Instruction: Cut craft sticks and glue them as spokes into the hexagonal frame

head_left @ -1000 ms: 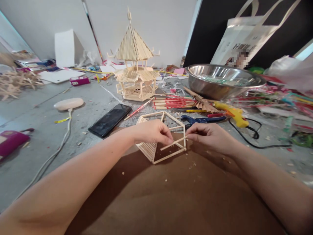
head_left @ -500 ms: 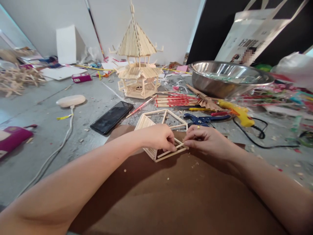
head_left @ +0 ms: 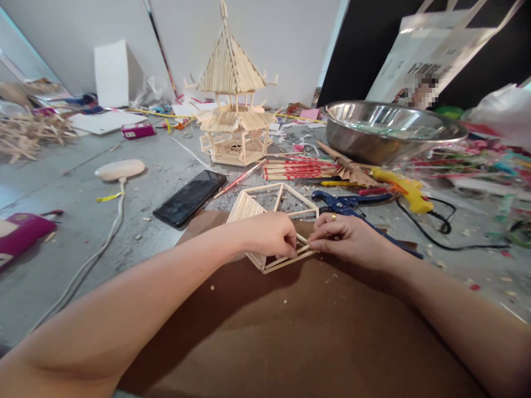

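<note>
A wooden frame (head_left: 245, 209) stands in the middle, between the two hands, at the far part of a brown sheet (head_left: 298, 337). Its near edge has room on the side of the person, where the sheet spreads with only small crumbs on it. On the far side the room is narrow: blue pliers (head_left: 341, 201) lie just behind the right corner, and a black phone (head_left: 189, 199) lies to the left, beyond the left forearm.

The frame is made of pale sticks, with several sides and open spaces; its left section is covered by sticks laid close together. The left hand (head_left: 271, 233) is curled, and its thumb and fingers pinch a thin stick (head_left: 302, 251) just inside the near edge. The right hand (head_left: 346, 237), which wears a ring, is also nearly closed and pinches this stick close to its right end.

Under the sheet is a grey floor (head_left: 83, 204) with scattered bits. Farther away there are a bundle of sticks (head_left: 296, 169) with red marks, a yellow glue gun (head_left: 404, 190), a metal bowl (head_left: 394, 132) and a tall stick tower (head_left: 234, 119), before a pale wall (head_left: 286, 50).
</note>
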Available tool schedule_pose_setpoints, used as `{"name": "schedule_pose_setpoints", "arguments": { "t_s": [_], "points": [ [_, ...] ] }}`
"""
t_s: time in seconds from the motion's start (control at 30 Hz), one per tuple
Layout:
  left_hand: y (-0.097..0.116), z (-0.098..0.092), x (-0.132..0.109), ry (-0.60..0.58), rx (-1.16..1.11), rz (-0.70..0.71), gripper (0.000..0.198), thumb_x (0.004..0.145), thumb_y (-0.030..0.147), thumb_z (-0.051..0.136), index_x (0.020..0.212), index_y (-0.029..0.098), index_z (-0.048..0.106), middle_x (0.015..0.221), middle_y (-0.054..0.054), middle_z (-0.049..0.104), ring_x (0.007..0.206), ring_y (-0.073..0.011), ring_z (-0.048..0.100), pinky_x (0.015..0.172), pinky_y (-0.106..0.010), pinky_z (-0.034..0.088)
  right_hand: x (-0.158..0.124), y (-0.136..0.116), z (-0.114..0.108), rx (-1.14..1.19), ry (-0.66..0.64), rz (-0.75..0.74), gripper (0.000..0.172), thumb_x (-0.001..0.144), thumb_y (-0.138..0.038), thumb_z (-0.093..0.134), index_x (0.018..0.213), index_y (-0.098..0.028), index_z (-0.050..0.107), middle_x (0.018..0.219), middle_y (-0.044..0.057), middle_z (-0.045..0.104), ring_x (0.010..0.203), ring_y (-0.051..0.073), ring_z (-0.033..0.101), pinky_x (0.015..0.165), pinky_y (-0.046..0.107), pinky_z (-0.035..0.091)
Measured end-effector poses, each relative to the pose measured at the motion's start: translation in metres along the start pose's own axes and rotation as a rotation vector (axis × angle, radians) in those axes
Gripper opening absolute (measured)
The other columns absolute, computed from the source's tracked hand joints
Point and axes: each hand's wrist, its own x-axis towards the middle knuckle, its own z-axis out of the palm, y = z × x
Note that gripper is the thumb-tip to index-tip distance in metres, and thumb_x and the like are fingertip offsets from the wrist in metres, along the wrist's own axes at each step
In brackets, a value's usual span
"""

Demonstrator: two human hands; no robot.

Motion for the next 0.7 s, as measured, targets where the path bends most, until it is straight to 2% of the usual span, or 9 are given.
{"name": "schedule_pose_setpoints", "arguments": {
  "t_s": [0.37,0.57,0.7],
  "points": [
    [-0.0006,0.0014,0.0004,-0.032,0.009,0.009,0.020,0.065,0.025,0.049,0.075,0.015,0.064,0.068,-0.001,0.064,0.053,-0.0070,0.048,0.053,-0.020,0.034,0.0000,0.0025,-0.0002,-0.037,-0.037,-0.029,0.017,0.070,-0.031,0.053,0.072,-0.021,0.066,0.070,0.000,0.052,0.065,0.009,0.050,0.063,0.022,0.038],
    [-0.0010,0.0014,0.0004,-0.042,0.017,0.006,0.019,0.065,0.024,0.049,0.072,0.015,0.064,0.065,0.000,0.062,0.051,-0.0064,0.046,0.051,-0.019,0.032,0.0013,0.0027,-0.0034,-0.047,-0.101,-0.083,0.018,0.073,-0.029,0.050,0.075,-0.019,0.064,0.074,0.001,0.053,0.068,0.009,0.050,0.065,0.021,0.038],
    [0.0010,0.0009,-0.0004,-0.036,0.027,0.001,0.019,0.064,0.024,0.049,0.070,0.015,0.064,0.060,0.000,0.060,0.048,-0.0062,0.044,0.049,-0.019,0.031,-0.0007,0.0018,-0.0051,-0.043,-0.133,-0.068,0.015,0.073,-0.025,0.047,0.075,-0.018,0.060,0.073,0.000,0.054,0.068,0.009,0.050,0.064,0.021,0.038]
  ]
}}
